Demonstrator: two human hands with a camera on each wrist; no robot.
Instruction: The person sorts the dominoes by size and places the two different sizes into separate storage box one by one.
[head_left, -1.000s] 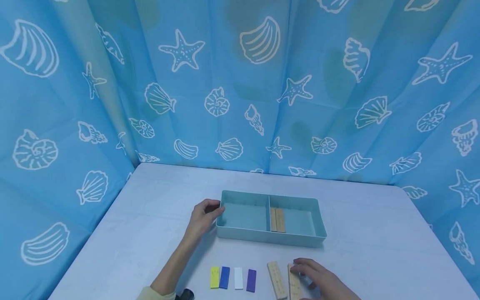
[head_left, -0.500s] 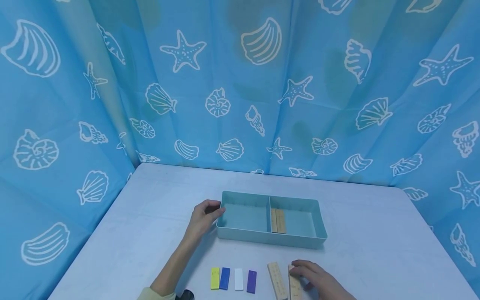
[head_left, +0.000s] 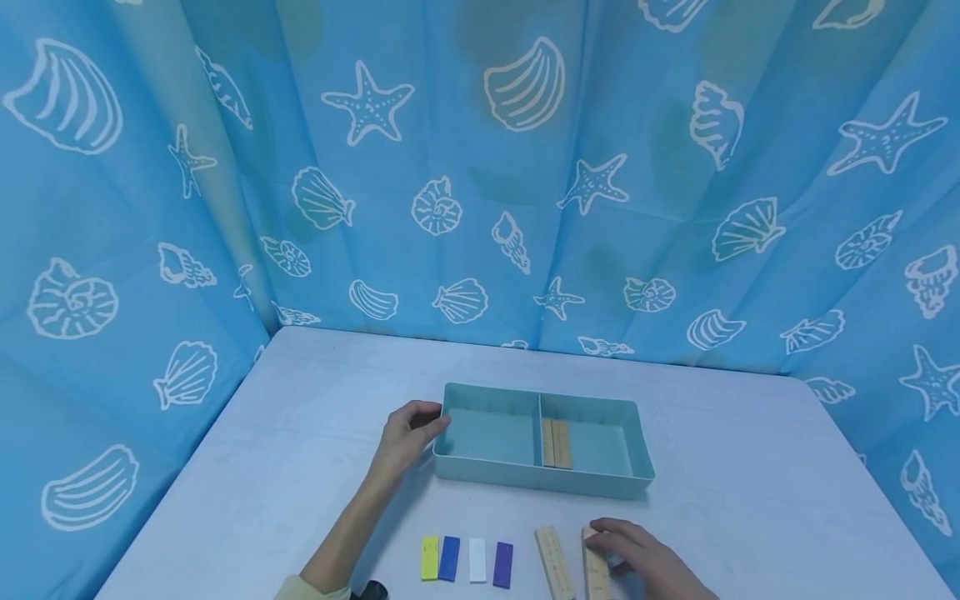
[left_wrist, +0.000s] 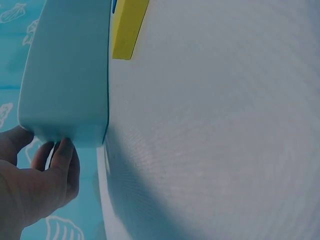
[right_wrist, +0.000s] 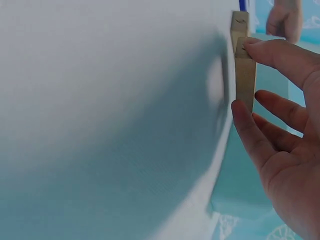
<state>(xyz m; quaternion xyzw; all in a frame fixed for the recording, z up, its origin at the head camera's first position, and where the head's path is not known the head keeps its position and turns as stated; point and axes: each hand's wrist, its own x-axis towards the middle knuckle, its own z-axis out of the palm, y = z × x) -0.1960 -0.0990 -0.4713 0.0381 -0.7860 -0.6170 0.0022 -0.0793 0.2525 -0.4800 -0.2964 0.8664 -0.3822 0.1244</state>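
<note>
Fingers of the right hand pinch a flat wooden block on the white table, beside its twin. Left hand grips the smooth teal tray (two wooden blocks inside); four coloured tiles lie near.

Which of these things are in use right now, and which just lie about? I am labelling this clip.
In use:
right hand on a wooden block
left hand holding the tray
second wooden block
two blocks in the tray

Lying about:
yellow, blue, white and purple tiles
</note>
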